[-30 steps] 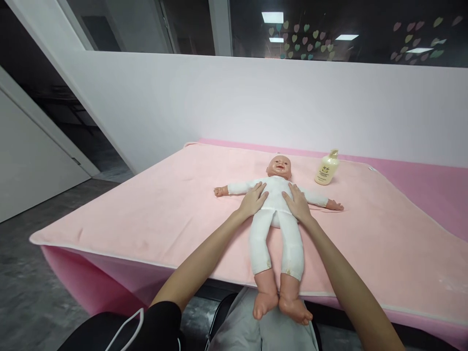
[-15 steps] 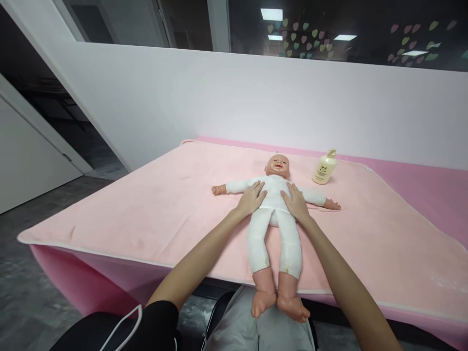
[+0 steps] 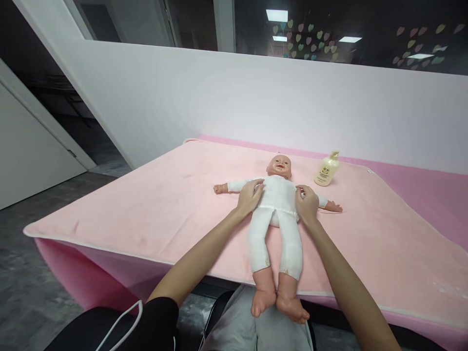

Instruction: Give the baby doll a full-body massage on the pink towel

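Observation:
A baby doll (image 3: 280, 195) with a white cloth body lies face up, its arms spread and its bare feet hanging past the table's near edge. My left hand (image 3: 250, 196) is at the side of its chest below the armpit, with fingers curled against the white cloth. On the opposite side, my right hand (image 3: 307, 201) has bent fingers closed at the doll's flank, close to its upper arm. The fingertips of both hands are partly hidden. To the right of the doll's head stands a pale yellow pump bottle (image 3: 325, 170).
A pink blanket (image 3: 153, 204) with a pale border covers the table over a darker pink cloth (image 3: 431, 195). A white wall (image 3: 256, 97) rises behind, below a dark window (image 3: 365, 29) with heart stickers. My lap (image 3: 263, 326) is under the doll's feet.
Both hands were lying flat on the doll's torso. They have slid outward to its sides, and their fingers have curled in. The doll and bottle appear unmoved on the blanket.

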